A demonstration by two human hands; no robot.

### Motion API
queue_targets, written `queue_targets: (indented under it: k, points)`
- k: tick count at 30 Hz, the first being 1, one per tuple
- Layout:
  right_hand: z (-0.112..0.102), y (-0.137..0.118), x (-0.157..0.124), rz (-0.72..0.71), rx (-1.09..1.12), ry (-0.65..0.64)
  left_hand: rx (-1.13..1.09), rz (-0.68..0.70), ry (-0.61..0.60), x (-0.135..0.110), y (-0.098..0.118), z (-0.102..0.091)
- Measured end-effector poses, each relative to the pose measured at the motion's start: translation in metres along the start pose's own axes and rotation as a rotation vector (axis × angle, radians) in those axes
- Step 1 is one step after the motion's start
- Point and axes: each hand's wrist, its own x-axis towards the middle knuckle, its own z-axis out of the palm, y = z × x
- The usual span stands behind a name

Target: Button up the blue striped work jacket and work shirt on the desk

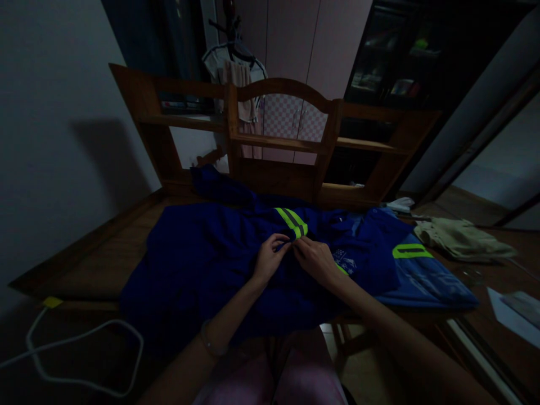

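Observation:
A dark blue work jacket (202,264) with neon yellow reflective stripes (292,221) lies spread over a wooden desk (105,253). My left hand (270,259) and my right hand (314,260) meet at the jacket's middle, just below the striped part. Both hands pinch the fabric there, fingers curled and closed on the cloth. A bracelet sits on my left wrist.
A wooden shelf unit (282,140) rises at the desk's back. A beige garment (459,239) and papers (514,315) lie to the right. A white cable (84,337) loops at the lower left. Clothes hang behind the shelf. My pink-clad knees are below the desk edge.

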Motion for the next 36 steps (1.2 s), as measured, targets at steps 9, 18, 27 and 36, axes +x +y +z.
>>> queue_targets:
  k: [9, 18, 27, 36]
  points:
    - [-0.049, 0.041, -0.009, -0.218, 0.176, -0.069, 0.134, 0.093, -0.017, -0.014, 0.03, 0.003]
    - [-0.049, 0.153, -0.007, -0.062, 0.07, -0.12, 0.099, 0.146, 0.005, -0.049, 0.077, 0.005]
    - [-0.053, 0.153, -0.04, -0.006, 0.324, -0.351, 0.549, 0.423, -0.421, -0.098, 0.088, 0.012]
    - [-0.106, 0.16, -0.075, 0.202, 0.107, -0.103, 1.087, 0.321, -0.237, -0.075, 0.051, -0.062]
